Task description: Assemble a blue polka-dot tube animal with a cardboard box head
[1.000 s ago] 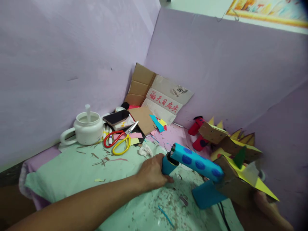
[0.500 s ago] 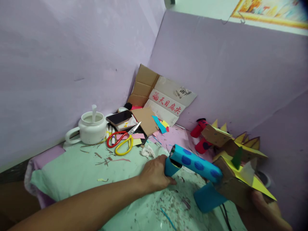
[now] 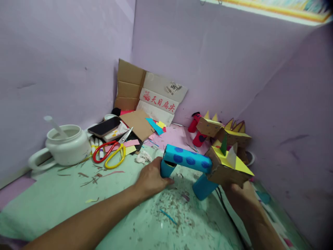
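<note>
In the middle of the head view stands a blue paper-tube animal point(image 3: 187, 159) with dark blue spots on its body. Its left leg point(image 3: 167, 169) is a short blue tube, and my left hand point(image 3: 151, 178) closes round it. A second blue leg point(image 3: 204, 187) stands under the other end. At that end sits a cardboard head point(image 3: 225, 175) topped with yellow paper and two pointed pieces, one green and one pale. My right hand point(image 3: 243, 201) grips the head from below and the right; some of its fingers are hidden behind the cardboard.
Red-and-yellow scissors point(image 3: 113, 150), a phone point(image 3: 104, 126), markers and a white mug point(image 3: 69, 146) stand at the left. A folded carton point(image 3: 156, 99) leans against the back wall. Similar cardboard animals point(image 3: 210, 127) stand at the back right. Paper scraps litter the green cloth point(image 3: 125, 215).
The camera view has turned right and the mug appears farther left. Both hands stay on the blue animal. More of my right hand and forearm shows now.
</note>
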`<action>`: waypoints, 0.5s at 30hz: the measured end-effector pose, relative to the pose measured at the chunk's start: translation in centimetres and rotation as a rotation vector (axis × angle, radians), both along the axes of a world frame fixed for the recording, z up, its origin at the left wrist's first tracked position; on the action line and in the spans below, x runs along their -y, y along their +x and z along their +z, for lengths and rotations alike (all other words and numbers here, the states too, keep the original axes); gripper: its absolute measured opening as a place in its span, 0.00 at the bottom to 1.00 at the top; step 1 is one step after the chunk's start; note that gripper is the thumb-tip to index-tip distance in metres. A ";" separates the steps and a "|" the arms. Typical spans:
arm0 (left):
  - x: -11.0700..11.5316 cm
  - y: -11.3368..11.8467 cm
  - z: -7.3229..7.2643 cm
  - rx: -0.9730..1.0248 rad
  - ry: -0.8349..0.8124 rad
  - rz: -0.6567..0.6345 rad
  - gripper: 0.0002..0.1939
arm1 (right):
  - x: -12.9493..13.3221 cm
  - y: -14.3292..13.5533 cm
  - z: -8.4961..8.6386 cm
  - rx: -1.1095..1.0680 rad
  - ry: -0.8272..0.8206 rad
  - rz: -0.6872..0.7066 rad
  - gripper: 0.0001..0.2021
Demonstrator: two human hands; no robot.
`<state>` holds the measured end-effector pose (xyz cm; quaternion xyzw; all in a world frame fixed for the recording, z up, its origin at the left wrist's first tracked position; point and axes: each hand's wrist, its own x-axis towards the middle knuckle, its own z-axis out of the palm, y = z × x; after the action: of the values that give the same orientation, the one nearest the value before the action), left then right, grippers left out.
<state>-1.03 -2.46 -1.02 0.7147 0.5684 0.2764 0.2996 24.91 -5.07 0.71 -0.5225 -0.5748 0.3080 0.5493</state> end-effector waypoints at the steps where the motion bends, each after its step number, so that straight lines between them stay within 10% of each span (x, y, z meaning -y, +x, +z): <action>1: 0.0 0.0 0.0 -0.001 0.003 0.001 0.29 | 0.1 0.2 -0.4 -0.011 -0.022 0.033 0.34; 15: 0.1 -0.2 0.0 0.036 -0.001 0.011 0.27 | 0.0 0.7 -2.9 0.140 -0.189 0.013 0.21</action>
<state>-1.26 -2.59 -1.04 0.7063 0.5669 0.2908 0.3085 25.56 -5.05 -2.14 -0.5885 -0.5835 0.3270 0.4541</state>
